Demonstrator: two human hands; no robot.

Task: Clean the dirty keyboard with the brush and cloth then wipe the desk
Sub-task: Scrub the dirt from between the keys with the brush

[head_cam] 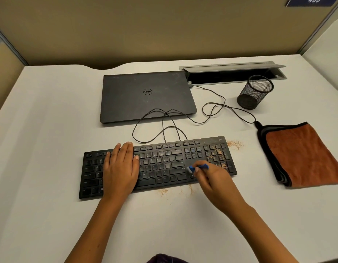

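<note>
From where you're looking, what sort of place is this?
Most likely an office cubicle or study carrel: tan partition walls close in a white desk, a numbered blue sign hangs above, and a flip-up cable hatch sits beside a closed laptop.

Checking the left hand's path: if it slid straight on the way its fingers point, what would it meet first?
The left hand lies flat on the keyboard, fingers pointing away. Past the keyboard's far edge, probably the looped cable, then the laptop.
</note>
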